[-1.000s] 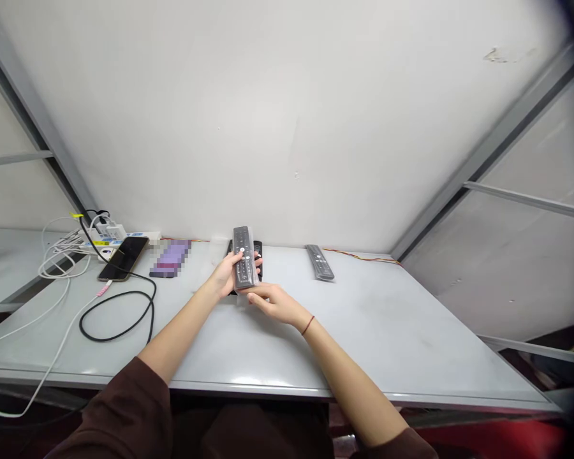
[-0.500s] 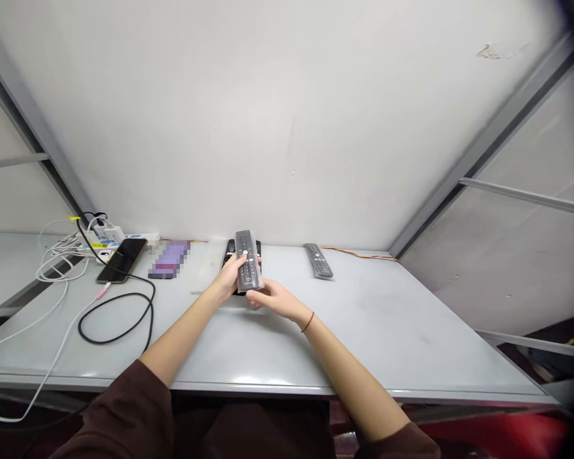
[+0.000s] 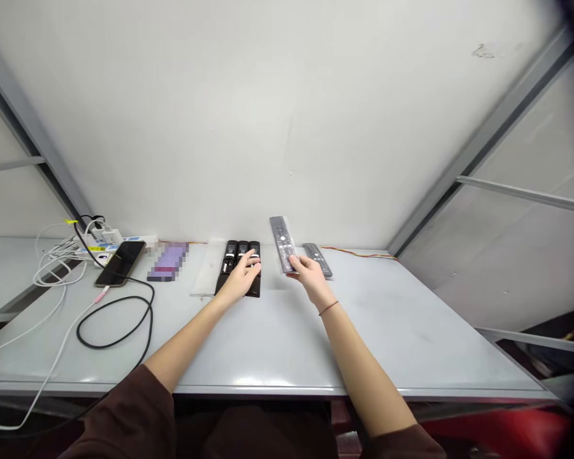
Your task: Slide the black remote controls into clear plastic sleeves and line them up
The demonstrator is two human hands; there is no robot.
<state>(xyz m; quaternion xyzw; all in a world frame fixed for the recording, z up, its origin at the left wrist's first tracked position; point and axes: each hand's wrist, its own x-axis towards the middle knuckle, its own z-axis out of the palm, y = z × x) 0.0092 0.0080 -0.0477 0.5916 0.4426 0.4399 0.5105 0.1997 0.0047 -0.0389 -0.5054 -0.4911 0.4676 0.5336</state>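
Observation:
My right hand [image 3: 310, 277] grips the lower end of a dark remote control [image 3: 281, 239] in a clear plastic sleeve, held tilted with its buttons facing me. Just right of it, another sleeved remote [image 3: 321, 260] lies on the table, partly behind that hand. My left hand [image 3: 242, 277] has its fingers apart over three black remotes [image 3: 228, 255] lying side by side with their backs up. Some of their battery compartments show uncovered; the hand hides part of the row. Whether its fingertips touch the remotes I cannot tell. Left of the row lie flat clear plastic sleeves [image 3: 208, 271].
A phone [image 3: 121, 263] on a white charging cable and a purple-screened, blurred phone [image 3: 169, 261] lie at the left. A power strip [image 3: 138, 240] with plugs, tangled white cables and a looped black cable [image 3: 115, 345] are there too. A white wall [image 3: 287, 115] rises behind the table.
My right hand has moved right with the sleeved remote, which has left my left hand. The left hand has opened and stays by the black remotes, now more visible.

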